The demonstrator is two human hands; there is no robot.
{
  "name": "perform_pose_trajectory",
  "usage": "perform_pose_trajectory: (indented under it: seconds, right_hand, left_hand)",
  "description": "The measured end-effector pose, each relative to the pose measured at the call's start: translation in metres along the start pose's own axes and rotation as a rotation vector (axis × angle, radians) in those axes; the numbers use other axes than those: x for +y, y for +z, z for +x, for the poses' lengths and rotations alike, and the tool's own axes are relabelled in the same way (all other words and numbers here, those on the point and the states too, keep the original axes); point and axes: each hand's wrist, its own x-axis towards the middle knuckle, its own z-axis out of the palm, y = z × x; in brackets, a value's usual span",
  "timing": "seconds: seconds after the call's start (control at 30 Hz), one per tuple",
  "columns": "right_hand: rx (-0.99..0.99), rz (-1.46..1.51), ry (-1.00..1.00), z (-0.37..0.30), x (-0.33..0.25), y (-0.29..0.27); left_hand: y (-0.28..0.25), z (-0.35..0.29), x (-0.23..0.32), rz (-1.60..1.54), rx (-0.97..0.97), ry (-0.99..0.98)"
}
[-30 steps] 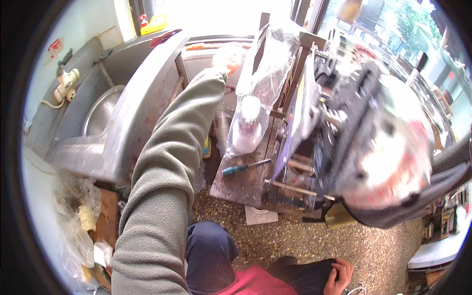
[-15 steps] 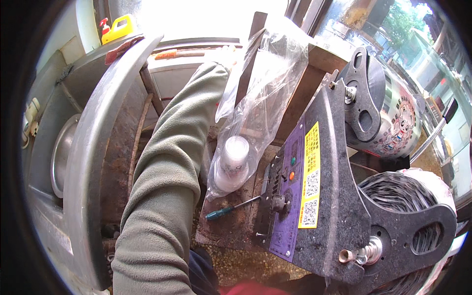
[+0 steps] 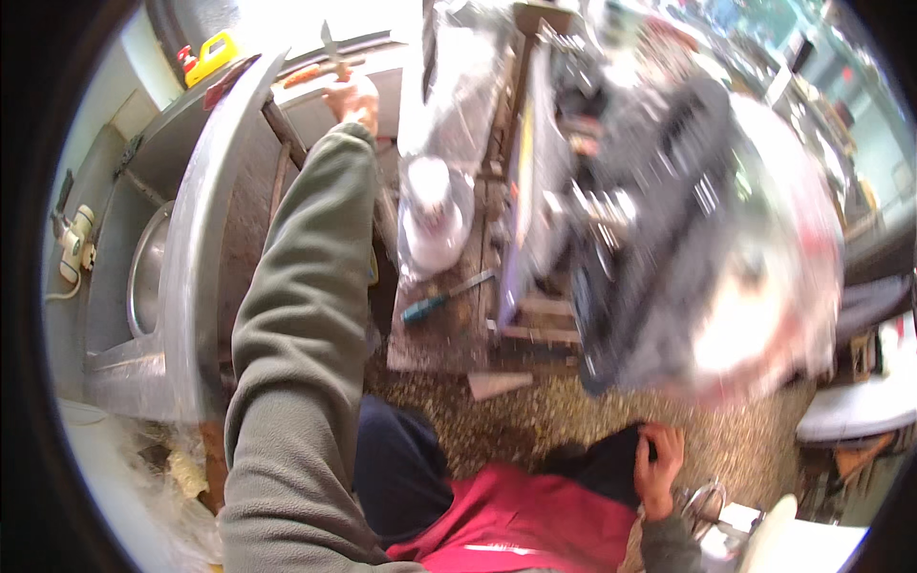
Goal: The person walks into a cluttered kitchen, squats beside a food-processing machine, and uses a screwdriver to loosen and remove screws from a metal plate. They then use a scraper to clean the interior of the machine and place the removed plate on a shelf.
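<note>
My left hand point(image 3: 353, 99) is stretched far forward over the window ledge, fingers closed round a small knife point(image 3: 330, 40) whose blade points up and away. Beside it on the ledge lies an orange-handled tool point(image 3: 300, 76). My right hand point(image 3: 659, 466) hangs low by my right thigh, fingers loosely bent and apart, with nothing seen in it. Between the arms, a stack of clear plastic cups point(image 3: 432, 215) in a plastic bag stands on a brown board. In front of the cups lies a screwdriver point(image 3: 428, 308) with a teal handle.
A metal sink point(image 3: 143, 277) with a thick rim is at the left, with a yellow bottle point(image 3: 212, 59) behind it. To the right, a machine point(image 3: 630, 229) carrying film rolls is badly blurred. Speckled floor point(image 3: 564, 411) shows below, and a white surface point(image 3: 860, 387) at far right.
My view has swung, so the machine and cups sit higher and my lap and right hand now show. The left hand, lost in glare before, is now visible holding the knife.
</note>
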Motion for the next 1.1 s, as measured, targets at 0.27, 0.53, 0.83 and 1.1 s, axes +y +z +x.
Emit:
perform_pose_trajectory:
  seconds: [0.27, 0.53, 0.83, 1.1]
  right_hand:
    - [0.127, 0.330, -0.142, -0.107, -0.020, -0.062]
    - [-0.112, 1.497, 0.273, -0.248, -0.106, -0.038]
    - [-0.254, 1.946, 0.691, -0.258, -0.014, -0.057]
    - [-0.191, 1.865, 0.518, -0.178, -0.029, -0.031]
  left_hand:
    - [-0.317, -0.387, 0.090, -0.974, -0.278, -0.063]
    - [-0.533, -0.756, 0.073, -0.634, -0.892, 0.056]
    - [-0.566, -0.669, 0.174, -0.100, -0.915, 0.844]
    - [-0.498, -0.635, 0.303, -0.531, -1.022, 0.979]
